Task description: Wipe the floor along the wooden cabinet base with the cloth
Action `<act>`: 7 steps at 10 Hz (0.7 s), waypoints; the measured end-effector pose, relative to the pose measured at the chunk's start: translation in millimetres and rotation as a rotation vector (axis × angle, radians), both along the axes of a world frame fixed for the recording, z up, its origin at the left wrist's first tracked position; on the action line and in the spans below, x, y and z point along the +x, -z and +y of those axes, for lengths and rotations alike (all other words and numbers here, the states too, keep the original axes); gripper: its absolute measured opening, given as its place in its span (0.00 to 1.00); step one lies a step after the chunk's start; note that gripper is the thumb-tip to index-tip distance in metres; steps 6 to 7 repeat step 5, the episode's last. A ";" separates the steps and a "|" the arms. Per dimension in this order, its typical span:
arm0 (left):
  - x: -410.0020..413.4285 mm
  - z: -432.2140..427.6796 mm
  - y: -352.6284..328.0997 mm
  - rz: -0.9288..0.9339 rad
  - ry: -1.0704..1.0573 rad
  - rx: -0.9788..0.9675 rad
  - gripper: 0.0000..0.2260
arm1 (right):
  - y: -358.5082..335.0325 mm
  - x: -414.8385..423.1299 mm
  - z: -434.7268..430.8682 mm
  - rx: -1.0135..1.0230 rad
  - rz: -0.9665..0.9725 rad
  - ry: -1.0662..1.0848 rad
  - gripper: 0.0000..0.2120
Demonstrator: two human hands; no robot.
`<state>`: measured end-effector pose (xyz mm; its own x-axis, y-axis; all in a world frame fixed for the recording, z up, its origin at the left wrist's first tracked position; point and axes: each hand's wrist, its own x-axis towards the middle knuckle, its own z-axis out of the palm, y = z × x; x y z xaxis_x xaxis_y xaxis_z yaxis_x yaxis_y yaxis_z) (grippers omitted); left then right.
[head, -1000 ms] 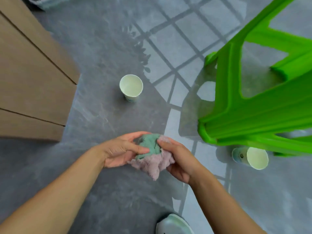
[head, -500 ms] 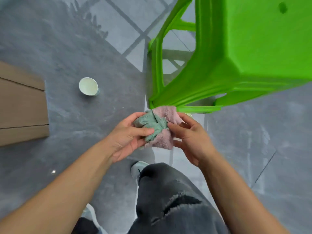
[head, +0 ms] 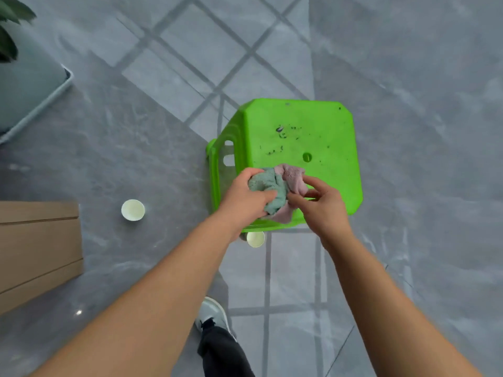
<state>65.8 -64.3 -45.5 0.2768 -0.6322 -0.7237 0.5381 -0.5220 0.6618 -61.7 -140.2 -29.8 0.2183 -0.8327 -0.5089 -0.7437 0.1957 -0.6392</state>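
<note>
A bunched cloth (head: 277, 187), green on one side and pink on the other, is held in the air above the near edge of a green stool. My left hand (head: 246, 198) grips its green part. My right hand (head: 322, 206) pinches the pink part with the fingertips. The wooden cabinet (head: 38, 248) stands at the left edge, well apart from both hands, with grey floor along its base.
The green plastic stool (head: 307, 140) stands on the grey floor (head: 136, 148) straight ahead. One white paper cup (head: 132, 210) stands between cabinet and stool, another (head: 255, 238) lies under the stool's near edge. A grey planter (head: 30, 88) is at far left. My shoe (head: 213, 314) shows below.
My view has risen from close to the floor to high above the stool. Both hands kept hold of the cloth and now hang over the stool's seat.
</note>
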 end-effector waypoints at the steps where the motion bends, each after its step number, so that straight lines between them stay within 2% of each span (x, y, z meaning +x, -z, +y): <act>1: -7.2 -8.6 39.1 -0.406 0.178 0.061 0.19 | 39.5 1.5 -8.7 0.111 0.018 0.067 0.21; 2: -14.5 -5.0 60.5 -0.610 0.168 0.056 0.20 | 60.9 -4.6 -14.0 0.089 0.014 0.066 0.22; 3: -21.3 -5.0 64.6 -0.714 0.173 0.044 0.22 | 68.6 -9.1 -16.5 0.054 0.029 0.034 0.21; 4: -21.2 -5.4 56.6 -0.675 0.184 0.076 0.24 | 64.2 -6.8 -9.4 0.042 0.020 0.004 0.22; 5: -8.1 12.6 30.6 -0.567 0.199 0.138 0.35 | 46.2 -7.1 -1.4 0.042 0.088 0.019 0.35; 7: -8.1 12.6 30.6 -0.567 0.199 0.138 0.35 | 46.2 -7.1 -1.4 0.042 0.088 0.019 0.35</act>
